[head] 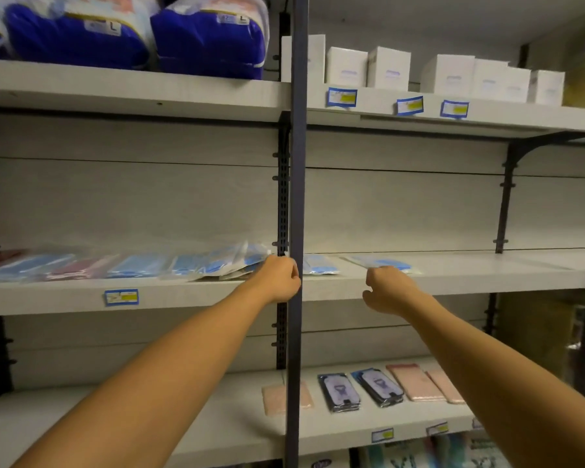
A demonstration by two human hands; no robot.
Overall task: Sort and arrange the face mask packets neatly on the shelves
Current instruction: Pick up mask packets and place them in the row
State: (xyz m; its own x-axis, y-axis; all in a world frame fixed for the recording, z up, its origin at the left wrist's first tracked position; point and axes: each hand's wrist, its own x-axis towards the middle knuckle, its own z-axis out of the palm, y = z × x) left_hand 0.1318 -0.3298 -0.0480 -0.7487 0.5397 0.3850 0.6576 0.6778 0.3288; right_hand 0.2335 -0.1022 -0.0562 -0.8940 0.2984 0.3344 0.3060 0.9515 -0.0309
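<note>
Face mask packets lie along the middle shelf (487, 275). On its left section, blue packets (139, 265) and a maroon packet (78, 268) lie flat in a row. A loose, fanned pile of blue packets (230, 261) ends the row by the post. My left hand (279, 278) is curled at the right end of this pile and grips it. Right of the post lies one blue packet (321, 265), and another blue packet (385, 261) further right. My right hand (389, 288) has its fingers curled on the near edge of that second packet.
A dark upright post (298, 163) splits the shelving between my hands. The lower shelf holds pink packets (416, 383) and dark printed packets (341, 391). White boxes (389, 67) and blue bulky bags (81, 35) fill the top shelf. A shelf bracket (504, 197) stands at right.
</note>
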